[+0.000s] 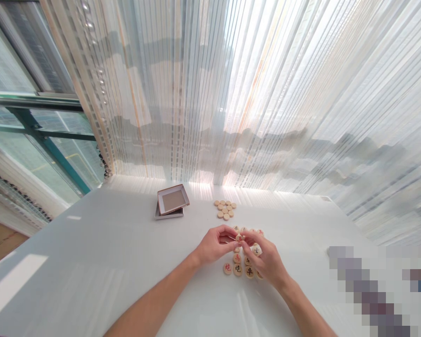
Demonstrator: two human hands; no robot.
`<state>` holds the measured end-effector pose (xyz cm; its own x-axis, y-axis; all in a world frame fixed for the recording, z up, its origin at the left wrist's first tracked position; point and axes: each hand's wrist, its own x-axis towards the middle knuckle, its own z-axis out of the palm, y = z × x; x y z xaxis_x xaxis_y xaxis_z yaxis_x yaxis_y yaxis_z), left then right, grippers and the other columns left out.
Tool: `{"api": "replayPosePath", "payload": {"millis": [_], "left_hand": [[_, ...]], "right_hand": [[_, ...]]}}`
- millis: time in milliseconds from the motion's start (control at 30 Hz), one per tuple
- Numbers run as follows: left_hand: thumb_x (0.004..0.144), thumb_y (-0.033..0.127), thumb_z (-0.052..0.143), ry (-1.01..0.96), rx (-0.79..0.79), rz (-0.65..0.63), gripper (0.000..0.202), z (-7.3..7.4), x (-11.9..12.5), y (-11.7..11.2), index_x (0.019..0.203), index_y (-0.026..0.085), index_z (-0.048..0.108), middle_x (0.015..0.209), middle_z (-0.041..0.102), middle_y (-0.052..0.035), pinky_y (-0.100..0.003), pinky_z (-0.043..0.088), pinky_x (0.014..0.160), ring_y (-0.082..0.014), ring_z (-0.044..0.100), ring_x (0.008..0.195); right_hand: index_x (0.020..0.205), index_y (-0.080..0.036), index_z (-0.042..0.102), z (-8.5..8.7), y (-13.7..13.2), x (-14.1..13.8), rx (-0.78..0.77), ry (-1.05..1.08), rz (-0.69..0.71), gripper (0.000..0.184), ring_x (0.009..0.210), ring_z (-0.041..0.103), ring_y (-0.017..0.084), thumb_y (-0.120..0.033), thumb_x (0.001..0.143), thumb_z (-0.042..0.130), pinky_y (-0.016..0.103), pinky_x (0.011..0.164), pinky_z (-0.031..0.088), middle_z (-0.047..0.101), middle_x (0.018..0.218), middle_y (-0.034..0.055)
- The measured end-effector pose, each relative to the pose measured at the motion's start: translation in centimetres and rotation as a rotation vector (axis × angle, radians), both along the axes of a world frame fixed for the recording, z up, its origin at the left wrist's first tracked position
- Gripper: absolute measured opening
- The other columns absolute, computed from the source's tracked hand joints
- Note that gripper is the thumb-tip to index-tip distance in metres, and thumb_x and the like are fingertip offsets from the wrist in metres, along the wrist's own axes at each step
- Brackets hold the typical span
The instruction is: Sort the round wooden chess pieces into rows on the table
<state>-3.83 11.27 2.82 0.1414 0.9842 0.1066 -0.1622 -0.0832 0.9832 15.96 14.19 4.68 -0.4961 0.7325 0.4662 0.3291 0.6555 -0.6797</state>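
Note:
Both my hands meet over a cluster of round wooden chess pieces [237, 269] marked in red and black, lying face up on a white table [91, 281]. My left hand [215, 244] is closed in a pinch, and my right hand [263, 257] is curled; together their fingertips hold one wooden piece [239, 238] between them. Several more marked pieces lie under and around the fingers. A second small group of plain, face-down pieces [225, 209] sits farther back, apart from both hands.
An open shallow box with its lid [171, 202] lies at the back left of the pieces. Sheer striped curtains [249, 93] hang behind the table, and a window [38, 140] is at the left. A blurred patch covers the right front.

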Motion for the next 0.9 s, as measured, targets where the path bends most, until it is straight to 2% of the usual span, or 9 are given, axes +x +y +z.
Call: {"api": "replayPosePath", "payload": {"millis": [333, 667, 900], "left_hand": [[0.079, 0.042, 0.08, 0.058, 0.038, 0.006, 0.035, 0.47, 0.25, -0.35, 0.099, 0.014, 0.07, 0.099, 0.076, -0.0101, -0.038, 0.06, 0.086, -0.0251, 0.074, 0.093], [0.079, 0.04, 0.08, 0.045, 0.032, 0.023, 0.036, 0.36, 0.11, -0.09, 0.1, 0.014, 0.07, 0.101, 0.075, -0.0112, -0.039, 0.059, 0.088, -0.0257, 0.073, 0.094], [0.082, 0.04, 0.077, 0.046, 0.044, -0.007, 0.035, 0.28, 0.11, -0.13, 0.106, 0.015, 0.069, 0.099, 0.074, -0.0101, -0.035, 0.06, 0.081, -0.023, 0.075, 0.087]], "right_hand": [[0.106, -0.025, 0.069, 0.34, -0.01, -0.11, 0.006, 0.007, -0.03, 0.02, 0.074, 0.071, 0.02, -0.036, 0.1, 0.054, 0.033, 0.07, 0.06, 0.075, 0.09, 0.0056], [0.114, -0.024, 0.067, 0.47, -0.11, 0.0, 0.013, 0.009, -0.009, 0.022, 0.081, 0.073, 0.021, -0.032, 0.1, 0.053, 0.034, 0.077, 0.06, 0.076, 0.098, 0.0071], [0.115, -0.024, 0.066, 0.69, -0.19, 0.02, 0.021, 0.001, -0.007, 0.022, 0.08, 0.073, 0.021, -0.031, 0.1, 0.052, 0.033, 0.075, 0.059, 0.076, 0.097, 0.0067]]}}
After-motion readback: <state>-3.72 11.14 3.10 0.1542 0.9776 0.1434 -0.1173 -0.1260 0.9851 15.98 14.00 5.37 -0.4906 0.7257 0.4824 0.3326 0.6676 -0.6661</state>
